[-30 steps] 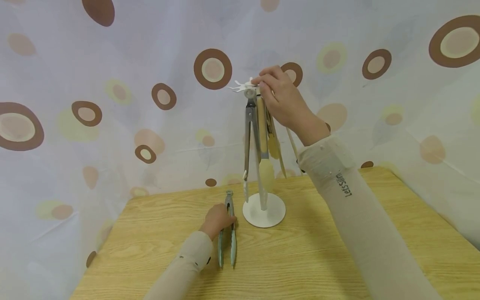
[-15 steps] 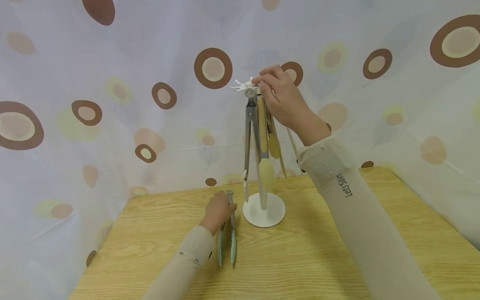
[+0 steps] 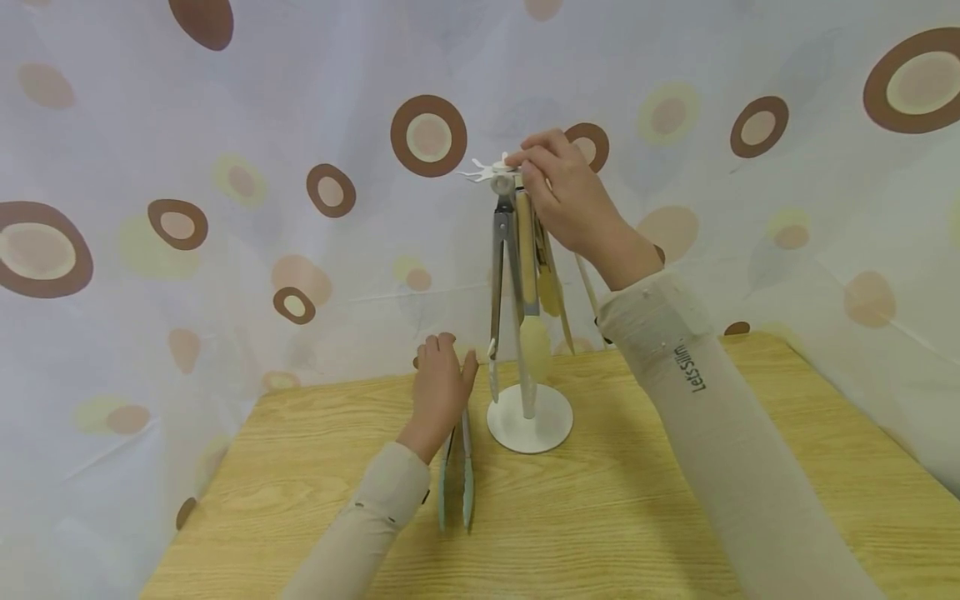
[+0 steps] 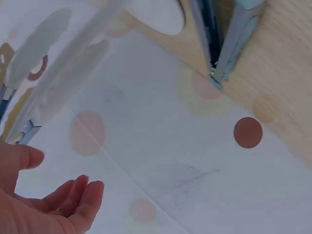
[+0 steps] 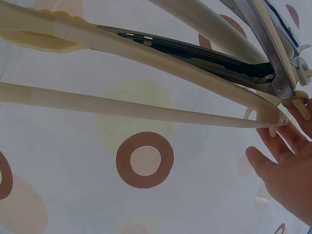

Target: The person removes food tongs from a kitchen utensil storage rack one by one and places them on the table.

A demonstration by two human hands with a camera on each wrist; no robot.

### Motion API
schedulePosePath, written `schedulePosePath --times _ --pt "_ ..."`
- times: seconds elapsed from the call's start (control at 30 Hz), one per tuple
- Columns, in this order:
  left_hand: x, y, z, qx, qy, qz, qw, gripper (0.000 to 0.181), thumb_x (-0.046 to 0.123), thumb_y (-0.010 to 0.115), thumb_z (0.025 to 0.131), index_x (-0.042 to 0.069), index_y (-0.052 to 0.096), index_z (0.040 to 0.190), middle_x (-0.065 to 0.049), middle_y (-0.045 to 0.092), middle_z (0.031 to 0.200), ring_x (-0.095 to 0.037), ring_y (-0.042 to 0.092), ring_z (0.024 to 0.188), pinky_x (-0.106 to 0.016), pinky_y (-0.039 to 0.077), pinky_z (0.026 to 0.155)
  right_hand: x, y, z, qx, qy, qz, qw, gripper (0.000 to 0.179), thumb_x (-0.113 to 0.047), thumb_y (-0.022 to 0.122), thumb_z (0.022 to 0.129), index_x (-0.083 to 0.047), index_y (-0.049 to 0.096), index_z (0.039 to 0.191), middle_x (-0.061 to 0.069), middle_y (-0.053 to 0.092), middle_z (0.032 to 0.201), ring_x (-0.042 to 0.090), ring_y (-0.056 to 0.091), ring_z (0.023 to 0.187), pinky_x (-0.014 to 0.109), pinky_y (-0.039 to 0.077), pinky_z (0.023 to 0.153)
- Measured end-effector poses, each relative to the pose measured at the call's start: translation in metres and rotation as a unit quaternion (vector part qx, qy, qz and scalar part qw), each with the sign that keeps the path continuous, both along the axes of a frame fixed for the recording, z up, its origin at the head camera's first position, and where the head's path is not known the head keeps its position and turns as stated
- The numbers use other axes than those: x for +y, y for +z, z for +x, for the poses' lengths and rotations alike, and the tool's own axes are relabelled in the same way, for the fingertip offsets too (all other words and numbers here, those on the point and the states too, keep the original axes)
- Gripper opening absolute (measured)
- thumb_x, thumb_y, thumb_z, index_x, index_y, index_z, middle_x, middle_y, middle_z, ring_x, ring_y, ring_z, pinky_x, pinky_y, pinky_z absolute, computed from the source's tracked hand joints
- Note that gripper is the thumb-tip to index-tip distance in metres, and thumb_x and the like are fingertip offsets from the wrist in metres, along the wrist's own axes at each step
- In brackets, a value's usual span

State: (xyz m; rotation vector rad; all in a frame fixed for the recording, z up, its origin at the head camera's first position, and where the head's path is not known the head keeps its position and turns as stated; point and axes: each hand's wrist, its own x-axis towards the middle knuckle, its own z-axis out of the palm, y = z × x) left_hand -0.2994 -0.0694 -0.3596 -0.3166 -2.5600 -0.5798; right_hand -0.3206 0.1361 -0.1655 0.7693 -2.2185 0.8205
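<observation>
Right hand (image 3: 572, 200): Fingers touch the top of a white stand (image 3: 551, 427); whether they pinch it cannot be told, as the hooks and the hand itself hide the contact.
Left hand (image 3: 438, 387): Thumb and fingers are spread apart, fingers gently curved, holding nothing, above the hinge end of a pair of tongs (image 3: 468, 492) and clear of it in the left wrist view.
Lettering: Dark print along the right sleeve (image 3: 675, 367), off-white and cuffed, appears to read "LetsSlim".
Tongs: They lie flat on the table to the left of the stand's base, two slim arms of grey metal ending in pale green, scalloped tips, hinge end away from the person.
Stand: A round, flat disc carries an upright pole, crowned by thin white hooks (image 3: 477, 174) radiating like spokes.
Hanging tools: Metal tongs (image 3: 496, 283) with whitish tips dangle beside a tan-handled utensil (image 3: 535, 346) with a pale yellow, paddle-shaped head; more tools hang behind, partly hidden.
Setting: The table (image 3: 300, 500) shows yellowish wood grain; behind it, a creased white curtain (image 3: 360, 267) bears brown rings and peach and yellow ovals.
</observation>
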Motion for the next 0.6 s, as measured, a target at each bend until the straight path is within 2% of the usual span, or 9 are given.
schedulePosePath --times 0.07,0.17,0.27,0.33,0.43,0.6 --pt "0.004 0.007 0.001 0.045 -0.013 0.045 0.9979 0.037 0.023 0.055 0.098 -0.008 0.051 0.119 -0.019 0.053 0.106 -0.033 0.05 0.094 -0.037 0.048 0.07 0.0 0.001 0.001 -0.001 0.0 -0.001 1.0 0.038 -0.016 0.033 0.103 0.001 0.06 0.123 0.018 0.043 0.132 0.032 0.041 0.124 0.043 0.036 0.101" --pt "0.011 0.018 0.004 0.105 -0.037 0.101 0.9887 0.035 0.022 0.055 0.098 -0.005 0.051 0.119 -0.017 0.053 0.104 -0.031 0.051 0.095 -0.036 0.048 0.067 0.0 0.001 0.002 0.0 0.001 -0.001 1.0 0.038 -0.016 0.033 0.103 0.002 0.06 0.123 0.018 0.044 0.132 0.032 0.041 0.124 0.043 0.036 0.1" --pt "0.02 0.028 0.008 0.142 -0.066 0.137 0.9781 0.034 0.021 0.056 0.098 -0.004 0.05 0.12 -0.016 0.051 0.104 -0.03 0.049 0.097 -0.035 0.048 0.071 -0.001 0.001 0.003 0.002 0.0 -0.002 1.0 0.038 -0.016 0.033 0.103 0.001 0.061 0.123 0.018 0.044 0.132 0.032 0.042 0.123 0.044 0.036 0.1" --pt "0.026 0.034 0.011 0.155 -0.085 0.153 0.9723 0.035 0.02 0.059 0.096 -0.004 0.049 0.12 -0.017 0.05 0.104 -0.03 0.048 0.097 -0.035 0.047 0.075 -0.001 0.001 0.002 0.004 -0.001 -0.001 1.0 0.037 -0.016 0.034 0.103 0.001 0.061 0.123 0.018 0.044 0.131 0.032 0.042 0.123 0.044 0.037 0.1" --pt "0.034 0.041 0.013 0.164 -0.101 0.16 0.968 0.039 0.02 0.063 0.093 -0.004 0.048 0.121 -0.017 0.05 0.104 -0.03 0.047 0.096 -0.036 0.046 0.08 0.0 0.0 0.001 0.007 -0.001 -0.002 1.0 0.037 -0.016 0.034 0.103 0.001 0.061 0.122 0.018 0.044 0.131 0.032 0.042 0.123 0.044 0.037 0.099" --pt "0.045 0.046 0.013 0.148 -0.102 0.17 0.9689 0.047 0.022 0.07 0.089 -0.003 0.048 0.121 -0.015 0.05 0.103 -0.029 0.047 0.096 -0.035 0.046 0.081 0.0 0.0 0.001 0.008 0.003 -0.002 1.0 0.038 -0.015 0.033 0.103 0.002 0.061 0.122 0.018 0.044 0.132 0.033 0.042 0.123 0.045 0.037 0.099"
